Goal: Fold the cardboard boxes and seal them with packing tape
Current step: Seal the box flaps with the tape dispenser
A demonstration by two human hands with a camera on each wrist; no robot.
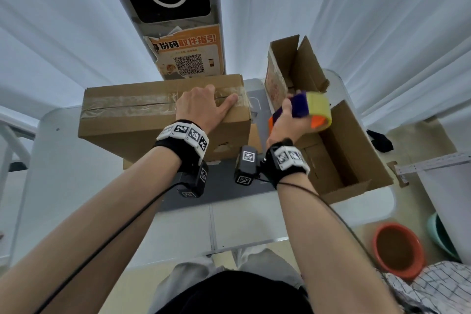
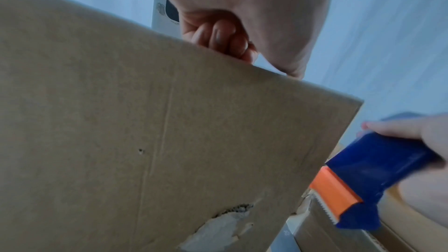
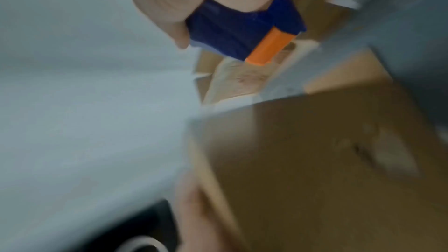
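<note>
Left hand [image 1: 201, 107] presses, thumb out, on the taped brown cardboard box [image 1: 163, 120] on the white counter [image 1: 76, 155], right hand [image 1: 285, 120] grips the blue-orange tape dispenser [image 1: 311, 109] over the open cardboard box [image 1: 339, 150]; risk: the short tape end lifts if not rubbed down.

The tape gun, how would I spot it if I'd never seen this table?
Find the white table with cardboard boxes. Right of the taped-shut box, above the open box, the right hand grips the tape gun. It alone is blue and orange, carrying a yellowish tape roll.
</note>
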